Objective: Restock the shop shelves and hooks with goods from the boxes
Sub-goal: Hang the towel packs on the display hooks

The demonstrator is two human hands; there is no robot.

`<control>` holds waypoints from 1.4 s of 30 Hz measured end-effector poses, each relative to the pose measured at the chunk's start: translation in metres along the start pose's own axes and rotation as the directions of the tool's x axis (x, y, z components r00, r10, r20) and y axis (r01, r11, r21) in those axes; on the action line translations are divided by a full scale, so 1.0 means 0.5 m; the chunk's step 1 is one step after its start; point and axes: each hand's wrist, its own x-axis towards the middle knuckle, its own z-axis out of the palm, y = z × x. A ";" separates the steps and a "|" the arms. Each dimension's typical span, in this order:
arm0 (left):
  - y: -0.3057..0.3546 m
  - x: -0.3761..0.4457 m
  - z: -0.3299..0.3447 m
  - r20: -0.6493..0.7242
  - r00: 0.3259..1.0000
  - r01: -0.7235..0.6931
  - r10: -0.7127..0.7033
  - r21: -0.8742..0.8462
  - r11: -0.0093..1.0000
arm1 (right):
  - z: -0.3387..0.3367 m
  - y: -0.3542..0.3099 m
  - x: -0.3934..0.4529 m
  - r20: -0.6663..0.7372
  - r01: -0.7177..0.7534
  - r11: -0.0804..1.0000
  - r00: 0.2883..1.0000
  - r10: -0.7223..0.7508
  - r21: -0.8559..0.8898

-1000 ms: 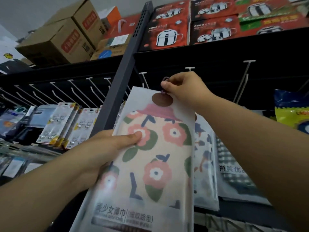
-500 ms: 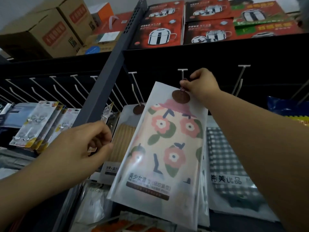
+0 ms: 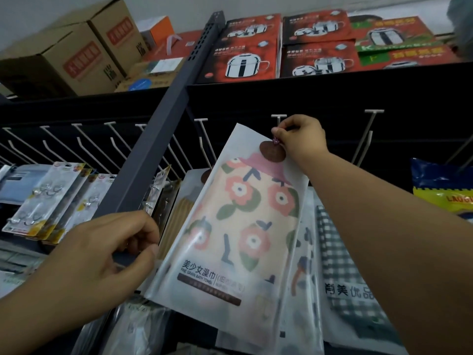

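head view: right hand (image 3: 299,139) pinches the top of the floral towel pack (image 3: 240,226) right at a white hook (image 3: 278,119), pack hanging tilted under the fingers (image 3: 277,131). left hand (image 3: 102,254) sits just beside the pack's lower left edge, fingers loosely curled, holding nothing.

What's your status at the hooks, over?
Right hand pinches the loop atop the flowered towel pack, at the white hook. Left hand free, fingers loosely curled, beside the pack. Not seen threaded yet. Other packs hang behind.
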 end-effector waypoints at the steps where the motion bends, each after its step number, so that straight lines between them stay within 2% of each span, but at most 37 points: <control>1: -0.002 -0.001 0.001 -0.005 1.000 -0.003 0.003 -0.002 1.000 | 0.001 -0.004 -0.002 0.000 0.003 1.000 1.000 -0.003 -0.004; 4: -0.006 -0.003 0.003 -0.012 1.000 -0.013 0.013 -0.003 1.000 | -0.002 -0.006 -0.010 0.032 -0.005 0.999 0.999 0.006 -0.041; 6: -0.007 -0.005 0.003 -0.017 1.000 -0.004 0.004 -0.013 1.000 | -0.004 0.008 -0.023 0.088 -0.056 0.996 0.994 0.063 -0.074; 10: -0.011 -0.006 0.004 -0.044 0.997 0.050 -0.056 -0.129 0.990 | -0.003 0.058 -0.047 0.134 -0.104 0.985 0.983 0.122 -0.137; 14: -0.017 -0.010 0.006 -0.052 0.994 0.086 -0.095 -0.163 0.983 | 0.002 0.097 -0.067 0.222 -0.038 0.937 0.967 0.121 -0.347; 18: -0.018 -0.009 0.005 -0.051 0.994 0.084 -0.094 -0.177 0.981 | 0.015 0.149 -0.088 0.235 -0.013 0.825 0.956 0.175 -0.565; 25: -0.022 -0.009 0.006 -0.033 0.995 0.087 -0.097 -0.212 0.973 | -0.001 0.166 -0.169 0.219 0.127 0.772 0.975 0.016 -0.623; 28: -0.024 -0.011 0.007 -0.024 0.995 0.089 -0.097 -0.215 0.973 | -0.019 0.146 -0.211 0.294 0.231 0.673 0.956 -0.022 -0.703; 30: -0.020 -0.011 0.004 -0.020 0.995 0.093 -0.099 -0.205 0.974 | -0.033 0.128 -0.241 0.341 0.271 0.646 0.940 -0.018 -0.714; 34: -0.028 -0.011 0.005 -0.012 0.991 0.128 -0.134 -0.226 0.966 | -0.084 0.074 -0.308 0.382 0.300 0.729 0.923 -0.057 -0.615; 37: -0.046 -0.010 0.013 0.005 0.988 0.151 -0.156 -0.264 0.953 | -0.137 0.034 -0.366 0.457 0.347 0.734 0.888 -0.057 -0.583; 40: -0.045 0.004 0.015 0.071 0.974 0.225 -0.213 -0.320 0.920 | -0.194 0.011 -0.419 0.473 0.278 0.780 0.881 0.026 -0.561; 42: -0.016 0.002 0.029 0.129 0.966 0.256 -0.223 -0.385 0.887 | -0.232 0.001 -0.450 0.423 0.158 0.830 0.900 0.100 -0.534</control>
